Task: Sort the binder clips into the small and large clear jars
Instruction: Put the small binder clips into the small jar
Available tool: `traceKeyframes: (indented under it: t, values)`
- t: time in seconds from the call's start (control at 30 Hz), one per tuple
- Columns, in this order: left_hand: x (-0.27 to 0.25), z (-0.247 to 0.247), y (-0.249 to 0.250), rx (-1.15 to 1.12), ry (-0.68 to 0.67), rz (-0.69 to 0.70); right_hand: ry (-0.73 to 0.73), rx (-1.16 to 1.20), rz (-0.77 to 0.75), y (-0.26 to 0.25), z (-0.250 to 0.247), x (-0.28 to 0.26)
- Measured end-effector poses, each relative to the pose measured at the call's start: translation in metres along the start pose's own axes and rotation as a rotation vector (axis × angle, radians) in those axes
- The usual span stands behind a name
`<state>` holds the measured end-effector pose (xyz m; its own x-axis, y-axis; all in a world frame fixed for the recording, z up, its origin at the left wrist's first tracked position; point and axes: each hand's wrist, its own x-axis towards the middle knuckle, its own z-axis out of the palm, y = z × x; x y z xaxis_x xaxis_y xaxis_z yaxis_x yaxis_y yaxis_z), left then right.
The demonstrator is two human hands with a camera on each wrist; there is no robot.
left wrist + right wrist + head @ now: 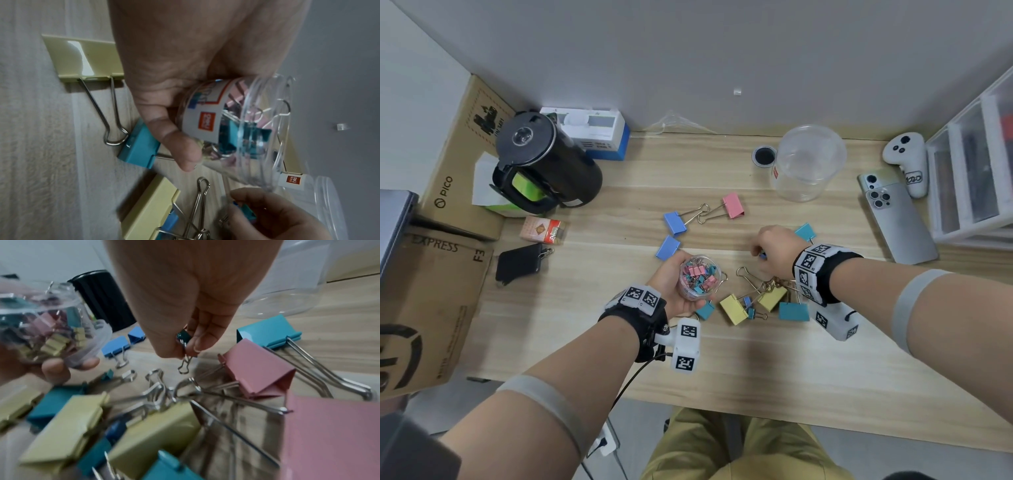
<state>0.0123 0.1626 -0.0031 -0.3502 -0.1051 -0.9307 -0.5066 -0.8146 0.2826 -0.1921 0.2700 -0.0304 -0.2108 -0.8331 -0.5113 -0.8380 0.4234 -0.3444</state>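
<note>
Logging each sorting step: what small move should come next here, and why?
Probably carry the small teal clip, pinched in the right hand, across to the small jar held in the left hand and drop it in; that jar already holds small clips, and its mouth is open.

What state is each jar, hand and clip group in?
Small jar: lidless, held off the table, nearly full of small clips.
Large jar: upright on the table, open, empty.
Left hand: grips the small jar.
Right hand: pinches a small teal clip.
Large clips: loose on the table, unsorted.
</note>
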Motion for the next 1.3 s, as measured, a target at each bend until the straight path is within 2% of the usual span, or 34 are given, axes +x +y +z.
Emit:
traceKeyframes:
  t: [0.2, 0.3, 0.37, 0.53, 0.67, 0.73, 0.8, 0.93, 1.0, 1.07, 1.17, 1.3]
  values:
    - [-0.005, -0.001, 0.006, -0.007, 0.030, 0.031, 0.230, 0.454, -0.038, -0.029, -0.037, -0.006]
    - [-0.003, -0.002, 0.008, -0.007, 0.056, 0.034, 0.235, 0.590, -0.132, -0.055, -0.051, -0.007]
    - [-0.002, -0.001, 0.011, -0.015, 0.049, 0.034, 0.206, 0.592, -0.200, -0.072, -0.052, -0.009]
    - [-0.004, 0.003, 0.016, -0.007, 0.015, 0.054, 0.136, 0.423, -0.331, -0.093, -0.039, -0.014]
    - [-0.003, -0.003, 0.016, 0.000, 0.028, 0.051, 0.278, 0.519, -0.266, -0.083, -0.041, -0.019]
    - [-0.004, -0.008, 0.014, -0.016, 0.047, 0.046, 0.319, 0.474, -0.207, -0.070, -0.040, -0.021]
    - [-0.004, -0.012, 0.013, -0.018, 0.062, 0.038, 0.220, 0.396, -0.129, -0.055, -0.036, -0.023]
    - [-0.008, -0.015, 0.008, 0.008, 0.041, 0.012, -0.360, 0.247, 0.070, -0.035, -0.015, -0.037]
    - [-0.010, -0.012, 0.006, 0.028, 0.025, 0.013, -0.517, 0.213, 0.092, -0.036, -0.005, -0.043]
    - [-0.011, -0.010, 0.007, 0.041, 0.021, 0.021, -0.524, 0.133, 0.072, -0.040, 0.002, -0.045]
    - [-0.011, -0.010, 0.008, 0.050, 0.026, 0.030, -0.389, -0.017, 0.013, -0.043, 0.010, -0.042]
    - [-0.012, -0.012, 0.007, 0.058, 0.025, 0.031, -0.272, -0.044, -0.014, -0.038, 0.013, -0.039]
